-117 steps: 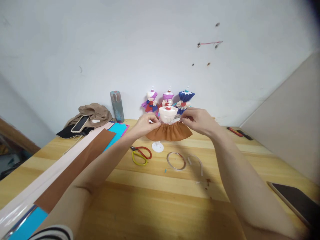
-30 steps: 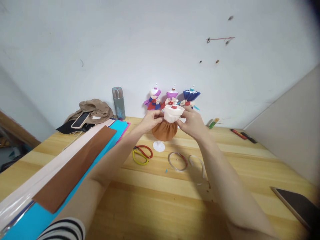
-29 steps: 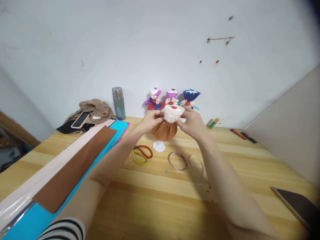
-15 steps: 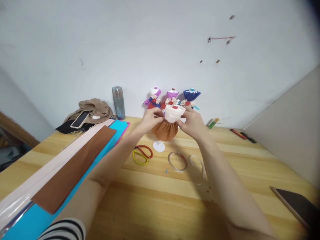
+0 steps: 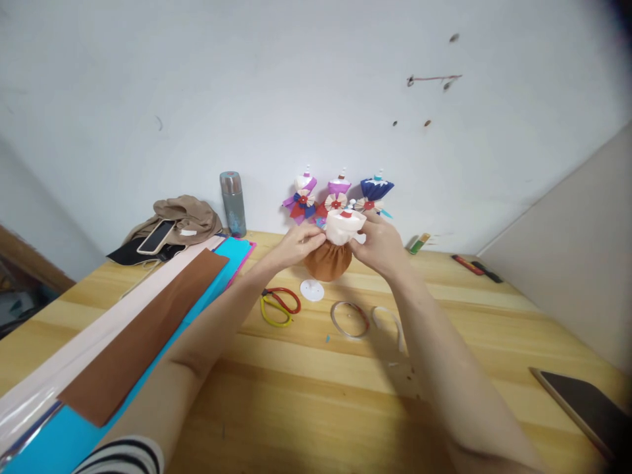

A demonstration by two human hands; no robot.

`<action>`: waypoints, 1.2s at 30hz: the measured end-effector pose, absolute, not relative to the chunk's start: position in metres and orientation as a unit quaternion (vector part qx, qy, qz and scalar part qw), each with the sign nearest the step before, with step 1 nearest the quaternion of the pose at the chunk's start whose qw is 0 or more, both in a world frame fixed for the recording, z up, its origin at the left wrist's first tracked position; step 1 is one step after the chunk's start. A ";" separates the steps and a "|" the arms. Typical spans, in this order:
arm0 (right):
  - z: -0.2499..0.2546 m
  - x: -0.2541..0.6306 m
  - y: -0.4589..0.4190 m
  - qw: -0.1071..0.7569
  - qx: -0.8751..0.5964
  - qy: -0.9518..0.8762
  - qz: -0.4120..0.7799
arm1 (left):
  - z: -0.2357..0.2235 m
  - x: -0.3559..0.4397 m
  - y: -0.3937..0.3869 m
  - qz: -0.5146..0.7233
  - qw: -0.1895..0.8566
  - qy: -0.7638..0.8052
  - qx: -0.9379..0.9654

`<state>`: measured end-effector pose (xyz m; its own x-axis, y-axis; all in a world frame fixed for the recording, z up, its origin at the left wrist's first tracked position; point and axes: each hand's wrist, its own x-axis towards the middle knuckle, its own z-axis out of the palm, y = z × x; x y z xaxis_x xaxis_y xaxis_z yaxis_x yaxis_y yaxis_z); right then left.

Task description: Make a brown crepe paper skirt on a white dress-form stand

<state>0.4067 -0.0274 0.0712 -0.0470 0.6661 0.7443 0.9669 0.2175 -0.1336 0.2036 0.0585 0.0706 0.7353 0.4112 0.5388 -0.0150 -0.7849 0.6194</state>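
Observation:
A small white mannequin bust (image 5: 344, 226) on a round white base (image 5: 312, 289) wears a gathered brown fabric skirt (image 5: 328, 259). My left hand (image 5: 295, 244) pinches the skirt at the waist on the left side. My right hand (image 5: 378, 245) grips the waist on the right, fingers curled round the bust. Both hands hold it above the wooden table (image 5: 316, 395), near the back wall.
Three dressed mini mannequins (image 5: 338, 195) stand behind. Scissors (image 5: 279, 304), a tape ring (image 5: 349, 318) and a white strip (image 5: 392, 322) lie in front. Brown, pink and cyan sheets (image 5: 143, 336) at left; flask (image 5: 232, 204), cloth with phone (image 5: 170, 227), tablet (image 5: 582, 408) at right.
The brown skirt, spread wide earlier, is now bunched tightly round the bust's waist. My hands have closed in on it and tilted the bust slightly.

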 end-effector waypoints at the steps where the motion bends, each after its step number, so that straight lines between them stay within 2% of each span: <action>1: 0.071 0.407 -0.028 0.358 -0.591 -0.691 -0.210 | 0.072 0.201 0.054 0.346 0.304 0.114 0.880; 10: 0.075 0.397 -0.034 0.366 -0.613 -0.672 -0.198 | 0.057 0.217 0.030 0.433 0.255 0.229 0.834; 24: 0.071 0.396 -0.035 0.381 -0.626 -0.650 -0.203 | 0.063 0.213 0.064 0.368 0.378 0.145 0.837; 36: 0.066 0.383 -0.044 0.389 -0.603 -0.639 -0.279 | 0.053 0.212 0.080 0.322 0.482 0.099 0.809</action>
<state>0.3834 -0.0445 0.0659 0.0287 0.5523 0.8332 0.9866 0.1181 -0.1123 0.2118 0.0796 0.0529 0.7729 0.4699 0.4264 -0.1508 -0.5167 0.8428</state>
